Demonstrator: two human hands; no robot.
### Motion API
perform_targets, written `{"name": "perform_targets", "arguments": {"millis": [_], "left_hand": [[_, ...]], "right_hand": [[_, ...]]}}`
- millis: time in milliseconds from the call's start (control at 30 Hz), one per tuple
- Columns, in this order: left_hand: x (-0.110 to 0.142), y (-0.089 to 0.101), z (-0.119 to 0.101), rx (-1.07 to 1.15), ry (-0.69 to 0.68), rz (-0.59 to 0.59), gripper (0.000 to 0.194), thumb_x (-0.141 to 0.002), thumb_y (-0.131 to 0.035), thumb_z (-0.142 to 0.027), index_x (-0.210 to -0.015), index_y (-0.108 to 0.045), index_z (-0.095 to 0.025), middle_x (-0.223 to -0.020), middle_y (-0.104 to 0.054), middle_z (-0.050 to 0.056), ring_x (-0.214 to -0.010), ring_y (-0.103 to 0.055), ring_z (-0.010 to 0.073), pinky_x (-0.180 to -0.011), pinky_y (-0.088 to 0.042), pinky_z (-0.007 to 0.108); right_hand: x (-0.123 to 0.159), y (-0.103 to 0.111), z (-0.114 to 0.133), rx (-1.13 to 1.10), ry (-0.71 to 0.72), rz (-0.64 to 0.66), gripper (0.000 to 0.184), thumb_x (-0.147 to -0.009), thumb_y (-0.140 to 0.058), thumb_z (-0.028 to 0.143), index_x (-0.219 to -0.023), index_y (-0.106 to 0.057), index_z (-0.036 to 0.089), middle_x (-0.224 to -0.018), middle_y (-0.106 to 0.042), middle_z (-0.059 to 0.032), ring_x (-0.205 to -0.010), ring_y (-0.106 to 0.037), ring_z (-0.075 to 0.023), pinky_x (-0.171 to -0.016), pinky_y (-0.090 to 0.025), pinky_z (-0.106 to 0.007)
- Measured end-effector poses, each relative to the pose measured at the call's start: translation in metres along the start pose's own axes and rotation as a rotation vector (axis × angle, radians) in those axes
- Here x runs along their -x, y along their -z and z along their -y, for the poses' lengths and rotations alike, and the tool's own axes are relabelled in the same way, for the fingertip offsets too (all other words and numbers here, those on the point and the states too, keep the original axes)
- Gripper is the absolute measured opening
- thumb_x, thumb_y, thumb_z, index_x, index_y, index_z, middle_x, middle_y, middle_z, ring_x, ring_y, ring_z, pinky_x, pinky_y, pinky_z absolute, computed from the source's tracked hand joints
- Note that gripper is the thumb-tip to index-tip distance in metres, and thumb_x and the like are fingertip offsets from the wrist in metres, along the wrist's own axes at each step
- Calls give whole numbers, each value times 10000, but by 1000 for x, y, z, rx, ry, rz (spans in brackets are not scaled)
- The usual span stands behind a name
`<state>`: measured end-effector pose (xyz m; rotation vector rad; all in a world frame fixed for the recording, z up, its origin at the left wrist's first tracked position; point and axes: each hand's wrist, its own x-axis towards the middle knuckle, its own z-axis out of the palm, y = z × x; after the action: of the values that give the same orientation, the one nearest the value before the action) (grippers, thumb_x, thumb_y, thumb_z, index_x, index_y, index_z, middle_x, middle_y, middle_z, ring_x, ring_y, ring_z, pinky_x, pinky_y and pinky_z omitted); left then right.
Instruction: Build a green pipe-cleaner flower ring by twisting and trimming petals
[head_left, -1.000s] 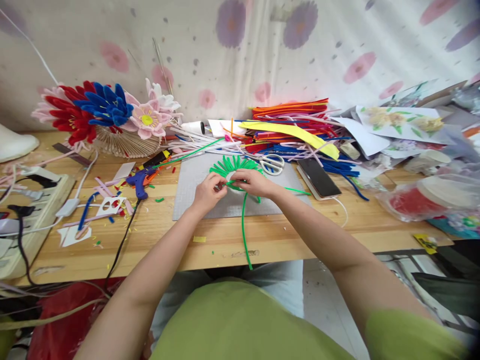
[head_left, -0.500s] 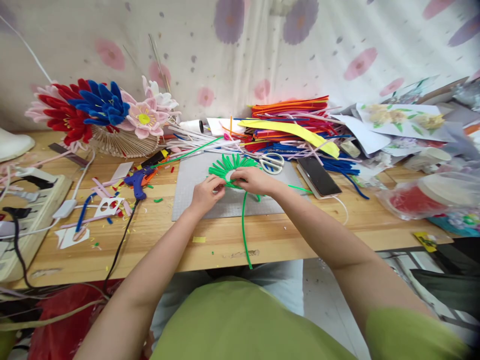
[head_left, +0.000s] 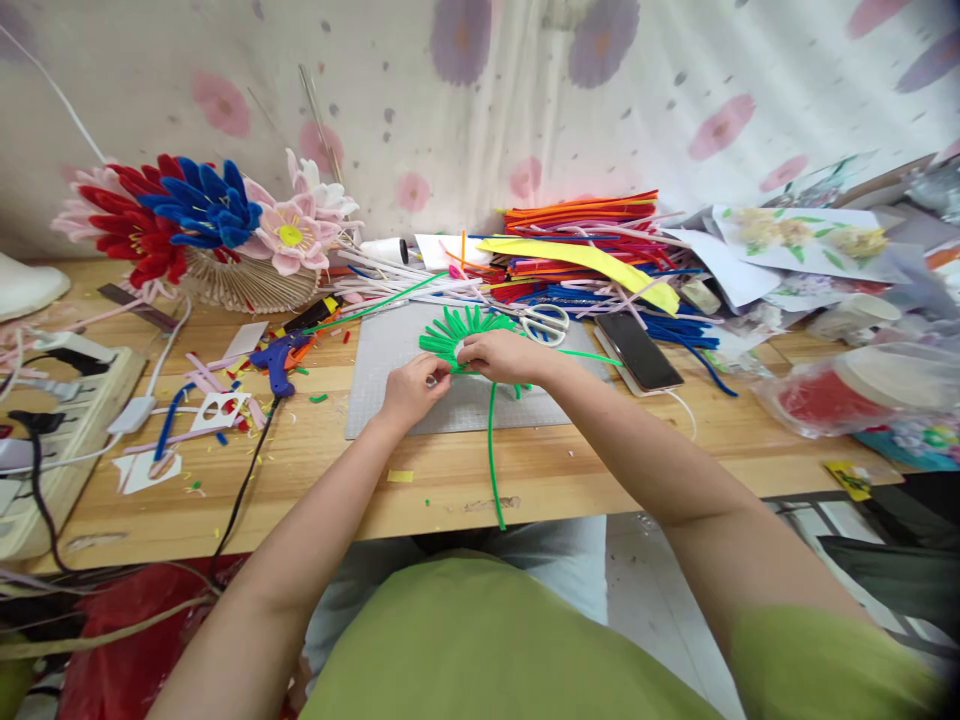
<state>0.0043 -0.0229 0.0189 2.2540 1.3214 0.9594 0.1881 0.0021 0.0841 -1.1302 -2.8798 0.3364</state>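
Note:
A round fan of green pipe cleaners (head_left: pixel 444 340) with a white centre is held over the grey cutting mat (head_left: pixel 375 400). My left hand (head_left: pixel 417 386) pinches its near left edge, thumb and fingertips closed together. Bent over the middle and right of the ring, my right hand (head_left: pixel 501 358) grips it with curled fingers and hides part of it. One long green pipe cleaner (head_left: pixel 493 460) hangs from the piece past the mat's front side. White-handled scissors (head_left: pixel 546 325) lie just behind my right hand.
A purple glue gun (head_left: pixel 277 368) and scraps lie to the left, near a power strip (head_left: pixel 75 450). Pipe cleaner bundles (head_left: pixel 585 215) are heaped at the back. A phone (head_left: pixel 640 350) rests to the right. Pipe cleaner flowers (head_left: pixel 210 205) stand back left.
Both hands keep their hold on the green ring with only slight finger shifts. The green strand to the right of the ring has swung a little upward.

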Motion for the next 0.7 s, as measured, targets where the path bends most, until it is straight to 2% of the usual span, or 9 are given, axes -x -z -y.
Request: {"name": "perform_targets", "arguments": {"millis": [200,433,500,633,700], "left_hand": [[-4,1,-2,53,178,34,84,-735,-565,-209,-775,-634,-181,-807,-665,30,-675,-575,115,-620,-447,218],[-3,9,-4,3,186,5,102,-735,-560,-234,-786,-634,-187,-817,-669,19,-650,-588,114,-619,-439,230],[1,7,-7,78,318,49,106,-746,-555,-252,-743,-625,-173,-723,-655,21,-589,-589,119,-570,-437,237],[5,0,-20,533,739,251,247,-827,-494,-322,-697,-595,-138,-614,-628,29,-445,-564,105,-425,-417,219],[3,-1,-26,689,839,269,231,-818,-540,-310,-691,-585,-122,-623,-640,35,-463,-582,96,-412,-426,193]], "right_hand": [[-2,4,5,86,-4,57,227,-818,-454,137,-876,-670,179,-882,-627,-51,-736,-513,-132,-607,-262,-242],[0,3,4,98,-49,34,213,-826,-444,145,-871,-650,172,-908,-634,-58,-751,-524,-138,-605,-265,-240],[2,3,4,78,-70,1,209,-822,-439,144,-869,-642,162,-921,-636,-65,-767,-529,-142,-615,-273,-241],[4,-1,3,47,-95,-87,199,-821,-444,178,-865,-636,146,-910,-639,-74,-783,-533,-150,-628,-286,-241],[5,-3,2,37,-95,-111,199,-817,-447,186,-867,-636,146,-903,-639,-69,-786,-535,-148,-629,-289,-237]]}}
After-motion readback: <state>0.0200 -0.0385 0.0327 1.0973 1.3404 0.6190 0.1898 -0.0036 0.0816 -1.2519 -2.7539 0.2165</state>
